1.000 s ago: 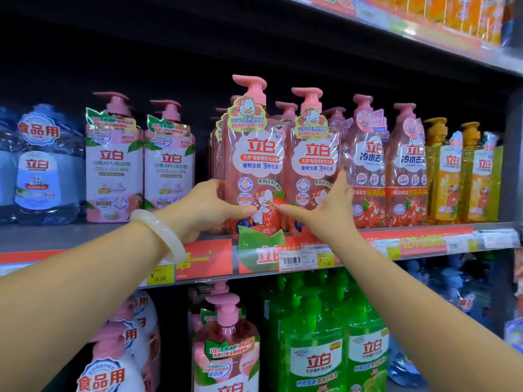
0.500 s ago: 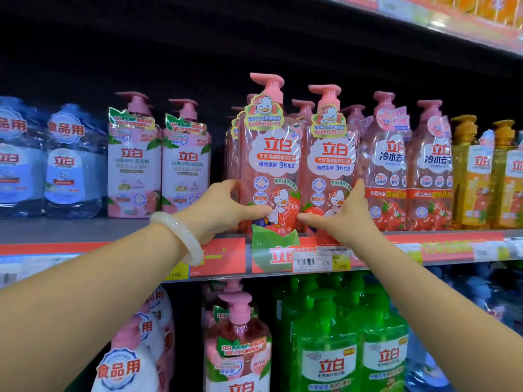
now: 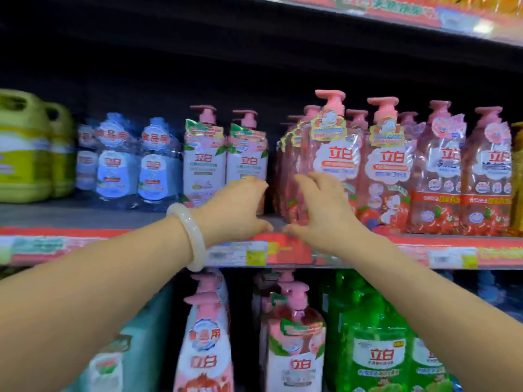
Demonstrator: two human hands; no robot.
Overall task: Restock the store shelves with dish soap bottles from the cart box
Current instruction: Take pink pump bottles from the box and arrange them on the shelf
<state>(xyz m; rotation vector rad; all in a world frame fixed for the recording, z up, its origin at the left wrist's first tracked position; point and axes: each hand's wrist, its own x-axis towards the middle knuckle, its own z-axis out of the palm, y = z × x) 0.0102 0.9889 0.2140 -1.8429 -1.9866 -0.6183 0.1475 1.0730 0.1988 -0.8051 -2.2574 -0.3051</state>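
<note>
Your left hand [image 3: 236,209] reached to the shelf [image 3: 85,219] edge, fingers loosely spread, lying against the foot of a white-and-pink pump bottle [image 3: 247,162]. Your right hand [image 3: 322,207] spread its fingers over the lower side of the pink strawberry dish soap bottle [image 3: 331,154] standing at the shelf front; whether they clasped it I couldn't tell through the blur. A pale bangle [image 3: 190,236] circled your left wrist.
</note>
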